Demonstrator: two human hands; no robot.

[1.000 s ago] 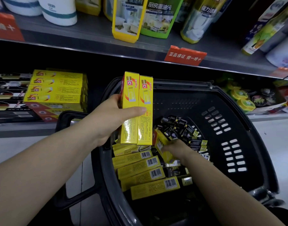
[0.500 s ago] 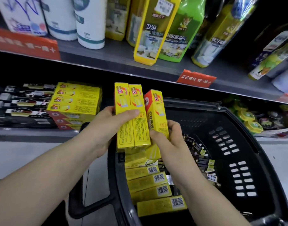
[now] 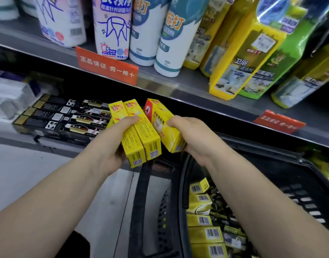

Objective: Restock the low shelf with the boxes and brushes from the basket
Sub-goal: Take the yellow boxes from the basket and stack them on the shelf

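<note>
Two boxes (image 3: pixel 139 140) sit side by side in the left hand (image 3: pixel 106 157), fingers (image 3: pixel 129 120) clenched round them. The right hand (image 3: pixel 197 140) grips a third box (image 3: pixel 164 125), tilted in to join them, probably one bundle for the low shelf (image 3: pixel 14 135) beyond the basket (image 3: pixel 262 151).

White bottles (image 3: pixel 111 28), perhaps cleaner pouches (image 3: pixel 240 67), red tags (image 3: pixel 106 65)

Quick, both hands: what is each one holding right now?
Left hand: grips two yellow boxes, side by side.
Right hand: grips a third yellow box with a red top.
</note>
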